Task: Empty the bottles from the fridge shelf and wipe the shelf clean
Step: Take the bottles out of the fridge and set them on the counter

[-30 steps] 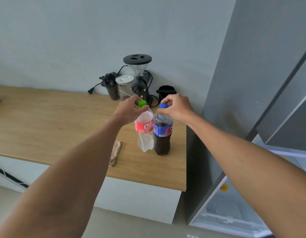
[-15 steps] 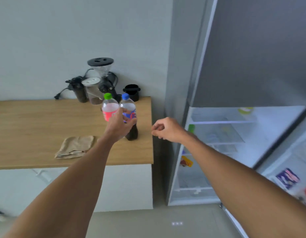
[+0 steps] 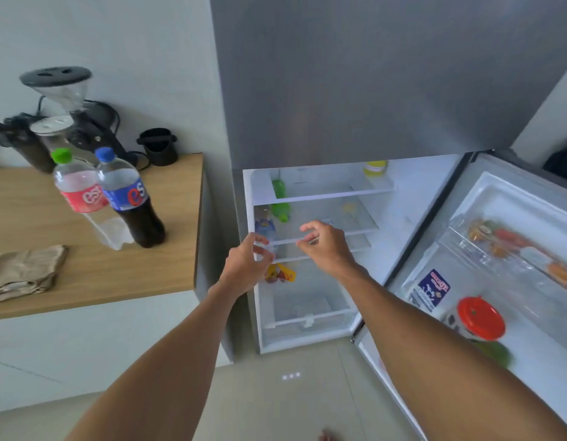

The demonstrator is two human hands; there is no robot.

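Head view, fridge (image 3: 307,198): open; door swung toward 3 o'clock
Shelf (image 3: 323,232): front edge runs 9 to 3, just beyond both hands
Bottle in fridge (image 3: 265,229): upright, at 12 o'clock from left hand (image 3: 247,265), the nearer
Right hand (image 3: 323,246): fingers curled apart, empty
Left hand: fingers loosely bent, empty

Clear bottle (image 3: 84,198): green cap, red label, white lettering. Dark cola bottle (image 3: 131,198): blue cap, blue label, red-white lettering. Counter (image 3: 123,268): light wood grain. Cloth (image 3: 22,270): beige. Fridge (image 3: 355,74): grey exterior, white interior. Door-bin jar lid (image 3: 481,318): red. Green bottle (image 3: 280,198) showing on shelf.
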